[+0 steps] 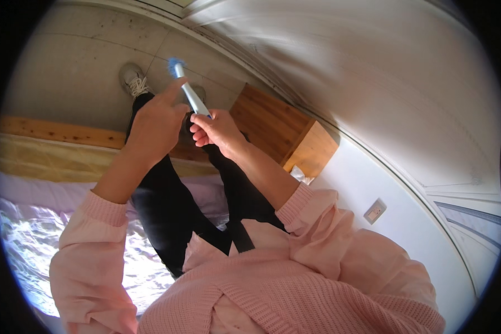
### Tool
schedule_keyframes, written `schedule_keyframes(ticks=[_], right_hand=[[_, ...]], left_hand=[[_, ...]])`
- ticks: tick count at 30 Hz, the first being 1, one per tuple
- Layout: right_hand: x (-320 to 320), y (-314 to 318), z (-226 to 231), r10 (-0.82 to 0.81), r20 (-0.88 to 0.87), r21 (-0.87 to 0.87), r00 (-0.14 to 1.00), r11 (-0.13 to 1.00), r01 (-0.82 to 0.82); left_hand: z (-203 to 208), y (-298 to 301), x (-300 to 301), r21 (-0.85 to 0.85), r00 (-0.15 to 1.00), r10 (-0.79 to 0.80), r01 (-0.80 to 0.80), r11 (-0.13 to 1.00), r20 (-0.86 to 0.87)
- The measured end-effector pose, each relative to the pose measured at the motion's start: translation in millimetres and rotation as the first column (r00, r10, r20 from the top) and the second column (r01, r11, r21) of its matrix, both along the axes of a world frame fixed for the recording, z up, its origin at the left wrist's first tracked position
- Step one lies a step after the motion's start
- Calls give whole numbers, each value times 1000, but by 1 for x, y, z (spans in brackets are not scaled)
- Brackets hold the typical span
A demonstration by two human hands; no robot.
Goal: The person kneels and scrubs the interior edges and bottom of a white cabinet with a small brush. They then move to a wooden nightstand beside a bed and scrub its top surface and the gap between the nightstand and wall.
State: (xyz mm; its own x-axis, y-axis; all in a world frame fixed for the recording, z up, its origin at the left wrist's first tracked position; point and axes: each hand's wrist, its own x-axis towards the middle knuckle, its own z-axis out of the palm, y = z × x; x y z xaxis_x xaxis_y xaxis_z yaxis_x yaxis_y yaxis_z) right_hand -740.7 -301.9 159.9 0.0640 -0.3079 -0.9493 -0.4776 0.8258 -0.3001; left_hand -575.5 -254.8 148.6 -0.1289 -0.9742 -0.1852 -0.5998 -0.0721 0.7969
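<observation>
A brush with a slim white handle (193, 99) and a tuft of blue bristles (175, 67) is held out in front of my legs, its head tilted up and left. My right hand (221, 132) is closed around the lower end of the handle, the thumb lying along it. Beside the brush, my left hand (157, 121) has its index finger stretched out, the tip at the neck below the bristles. I cannot tell whether that fingertip touches it. The left thumb stands apart, close to the handle, and nothing is gripped in that hand.
A wooden cabinet (273, 119) stands ahead to the right against the white wall, with crumpled white tissue (300, 174) near it. A bed with a wooden edge (55, 129) lies under me and to the left. Beyond are floor tiles (89, 61) and my shoe (132, 80).
</observation>
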Motion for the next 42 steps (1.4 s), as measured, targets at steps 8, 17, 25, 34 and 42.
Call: schedule_keyframes(ticks=[8, 17, 25, 34, 42], right_hand=[[-61, 14, 14, -265, 54, 59, 963, 963, 262], [-73, 27, 12, -573, 241, 158, 783, 820, 551], [-99, 29, 7, -759, 340, 248, 556, 642, 725], [-125, 22, 15, -827, 538, 352, 164, 397, 848], [-126, 23, 27, -825, 565, 326, 33, 259, 909]], left_hand=[[60, -31, -28, -116, 967, 16, -47, 992, -254], [58, -24, -48, 91, 992, -122, 124, 988, -30], [66, -39, -75, 193, 970, -233, 242, 951, -70], [49, -86, -132, 574, 962, -239, 269, 774, -129], [27, -109, -177, 933, 972, 136, 137, 332, -191]])
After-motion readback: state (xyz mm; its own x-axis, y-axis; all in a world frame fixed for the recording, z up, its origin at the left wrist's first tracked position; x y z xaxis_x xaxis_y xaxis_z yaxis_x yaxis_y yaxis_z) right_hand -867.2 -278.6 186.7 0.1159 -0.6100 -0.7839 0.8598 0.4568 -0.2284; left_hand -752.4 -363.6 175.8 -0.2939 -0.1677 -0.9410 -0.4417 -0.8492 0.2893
